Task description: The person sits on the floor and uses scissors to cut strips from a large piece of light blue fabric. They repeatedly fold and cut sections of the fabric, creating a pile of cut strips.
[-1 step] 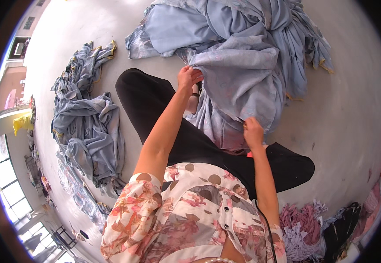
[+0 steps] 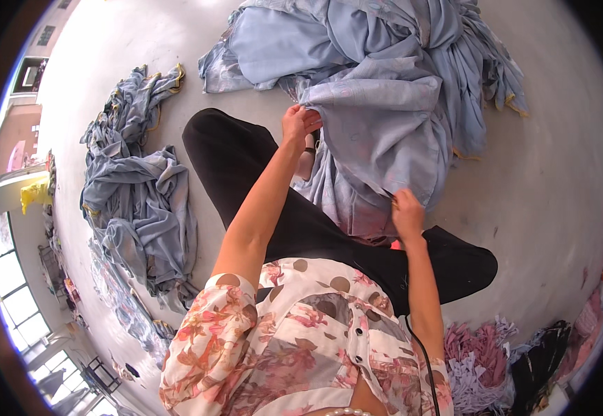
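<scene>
A large pale blue-grey cloth (image 2: 381, 132) with faint printed patterns spreads over my lap from a big heap of the same fabric in front of me. My left hand (image 2: 301, 126) pinches the cloth's edge at its left side, the fingers closed on it. To the right and nearer to me, my right hand (image 2: 408, 215) is closed round a small dark pointed tool (image 2: 388, 195), mostly hidden in the fingers, perhaps snips. Its tip lies against the cloth's lower edge. Between the two hands the edge runs at a slant.
I sit on a grey floor with my legs bent outward. A long crumpled pile of blue-grey fabric (image 2: 138, 201) with yellow edging lies at my left. Pink and pale scraps (image 2: 478, 360) lie at the lower right beside a black cloth (image 2: 540, 360). A dark cord (image 2: 426, 360) hangs along my right side.
My right hand has moved slightly right with the dark tool along the cloth's edge. My left hand has stayed in place on the cloth.
</scene>
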{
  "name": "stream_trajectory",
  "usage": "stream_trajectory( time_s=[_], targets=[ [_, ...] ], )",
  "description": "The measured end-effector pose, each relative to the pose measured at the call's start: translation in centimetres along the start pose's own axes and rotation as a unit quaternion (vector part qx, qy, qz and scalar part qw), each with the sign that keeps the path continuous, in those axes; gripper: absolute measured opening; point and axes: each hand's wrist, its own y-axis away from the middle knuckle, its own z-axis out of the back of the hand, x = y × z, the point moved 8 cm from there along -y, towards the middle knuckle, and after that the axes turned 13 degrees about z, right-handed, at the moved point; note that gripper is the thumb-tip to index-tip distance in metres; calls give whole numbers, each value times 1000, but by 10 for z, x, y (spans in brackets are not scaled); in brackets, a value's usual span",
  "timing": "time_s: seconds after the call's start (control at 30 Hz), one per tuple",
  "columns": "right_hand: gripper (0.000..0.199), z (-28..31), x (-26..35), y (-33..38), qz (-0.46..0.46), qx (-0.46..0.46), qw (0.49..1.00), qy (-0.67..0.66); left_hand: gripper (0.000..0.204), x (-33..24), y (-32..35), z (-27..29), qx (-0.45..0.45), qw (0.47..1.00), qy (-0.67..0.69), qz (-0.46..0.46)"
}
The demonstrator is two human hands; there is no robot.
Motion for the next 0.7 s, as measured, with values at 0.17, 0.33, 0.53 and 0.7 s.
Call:
stream_trajectory(
  time_s=[0.17, 0.33, 0.53, 0.7],
  targets=[
    [15, 111, -19, 46, -71, -61, 995, 19, 19, 34, 15, -14, 22, 999, 22, 42],
    [20, 146, -51, 84, -122, -71, 988, 68, 14, 85, 43, -56, 167, 958, 182, 144],
    [21, 142, -47, 94, -113, -75, 988, 73, 55, 156, 60, -62, 77, 959, 105, 253],
    [22, 147, -49, 93, -121, -78, 987, 70, 55, 179, 79, -57, -3, 952, 136, 274]
  ],
)
